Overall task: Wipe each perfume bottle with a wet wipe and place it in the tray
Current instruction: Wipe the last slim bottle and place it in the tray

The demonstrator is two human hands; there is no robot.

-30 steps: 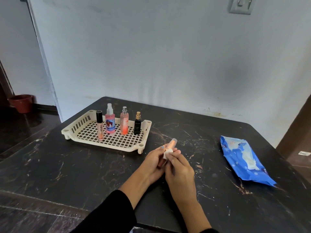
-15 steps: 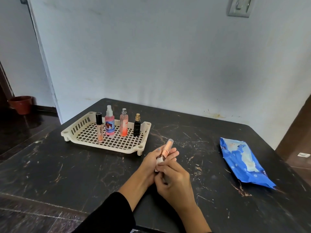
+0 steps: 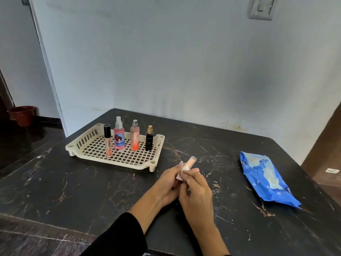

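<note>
My left hand point(image 3: 167, 183) grips the lower part of a slim peach perfume bottle point(image 3: 191, 161) with a clear cap, tilted up and to the right above the table. My right hand point(image 3: 196, 195) pinches a small white wet wipe point(image 3: 181, 172) against the bottle's body. Most of the bottle is hidden by my fingers. A cream slotted tray point(image 3: 118, 159) stands to the left, holding several upright bottles: a tube with a black cap point(image 3: 107, 140), a pink spray bottle point(image 3: 119, 134), a peach spray bottle point(image 3: 134, 136) and a small black bottle point(image 3: 149, 139).
A blue wet-wipe pack point(image 3: 265, 179) lies flat at the right of the dark marble table point(image 3: 73, 191). The table meets a white wall at the back. A brown pot point(image 3: 23, 115) stands on the floor at far left.
My right hand has slid the wipe along the bottle: down toward the base half a second ago, now back up near the middle. The bottle stays in my left hand.
</note>
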